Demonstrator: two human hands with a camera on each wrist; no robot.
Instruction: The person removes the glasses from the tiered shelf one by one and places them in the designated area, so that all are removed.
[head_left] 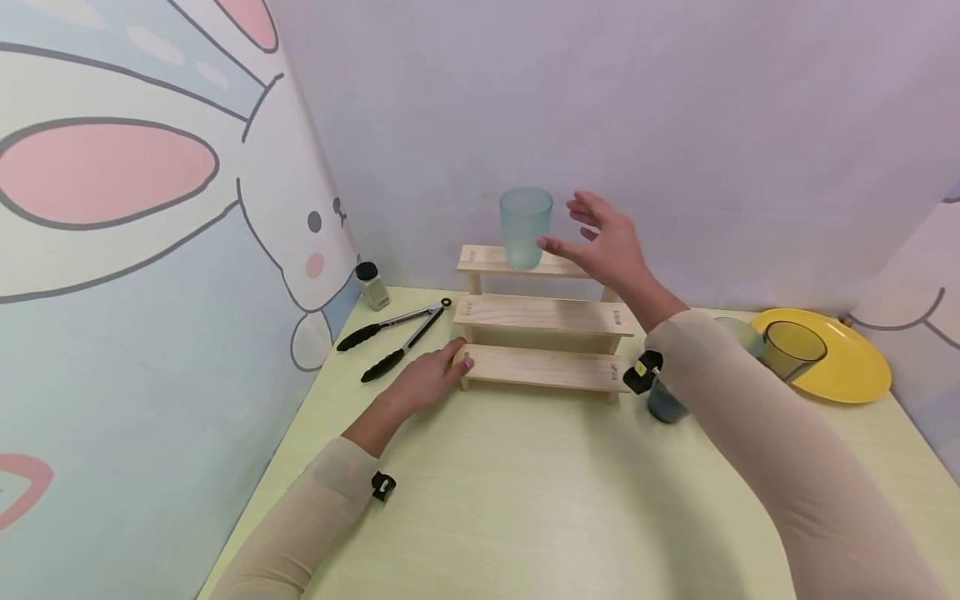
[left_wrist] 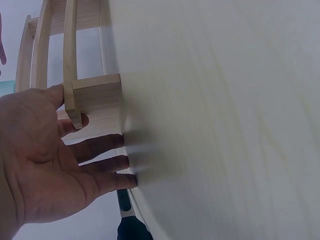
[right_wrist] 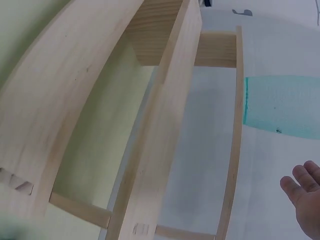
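Note:
A three-step wooden rack [head_left: 542, 314] stands against the back wall. On its top step sits a pale teal translucent cup [head_left: 525, 227], upright; the right wrist view shows the cup [right_wrist: 282, 106] with its base on the top board. My right hand [head_left: 606, 240] is just right of the cup, thumb and fingers spread apart, holding nothing. At the left end of the lowest step, my left hand [head_left: 431, 379] pinches the board, thumb above it and index finger beneath. In the left wrist view the other fingers of the left hand [left_wrist: 55, 155] extend down beside the rack.
Black-handled tongs [head_left: 401, 333] and a black-capped shaker jar [head_left: 372, 286] lie left of the rack. To the right are a yellow plate [head_left: 862, 358], an amber cup [head_left: 793, 348] and a dark blue cup [head_left: 666, 406], with another pale cup [head_left: 738, 333] partly behind my sleeve.

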